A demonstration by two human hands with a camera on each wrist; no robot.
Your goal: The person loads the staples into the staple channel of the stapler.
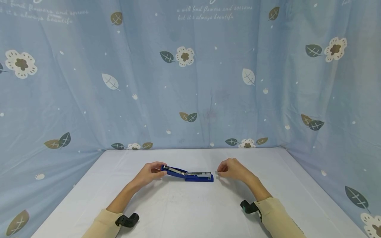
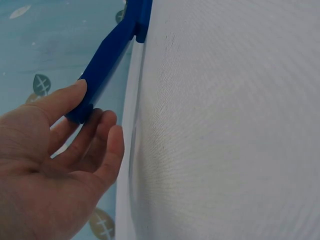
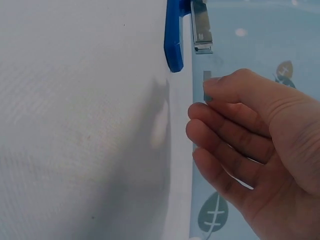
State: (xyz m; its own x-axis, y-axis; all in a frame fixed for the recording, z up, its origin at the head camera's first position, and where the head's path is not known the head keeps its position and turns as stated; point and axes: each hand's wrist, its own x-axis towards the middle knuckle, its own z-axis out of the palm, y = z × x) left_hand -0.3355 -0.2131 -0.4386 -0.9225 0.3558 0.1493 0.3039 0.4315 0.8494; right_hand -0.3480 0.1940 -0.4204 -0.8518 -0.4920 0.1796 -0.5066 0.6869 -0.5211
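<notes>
The right hand (image 1: 232, 168) pinches a small metal strip (image 3: 207, 80) between thumb and forefinger, a narrow grip with the strip's end poking out past the thumb; its other fingers curl loosely, with gaps between them, seen in the right wrist view. The left hand (image 1: 150, 173) grips the end of a blue stapler (image 1: 199, 179), its thumb laid along one side of the raised cover (image 2: 107, 60) and fingers behind, the outer ones bent and free. The stapler lies between the two hands, its cover swung back toward the left hand and tilted up off the table, its base flat on the tabletop. The metal staple channel (image 1: 198, 173) sits above the base, its front end near the strip but apart from it. Both forearms reach forward and inward, the wrists above the white table (image 1: 178, 205), in beige sleeves (image 1: 278, 216) with a black device at each cuff. Beyond the table hangs a blue curtain (image 1: 208, 82) printed with leaves and flowers.
</notes>
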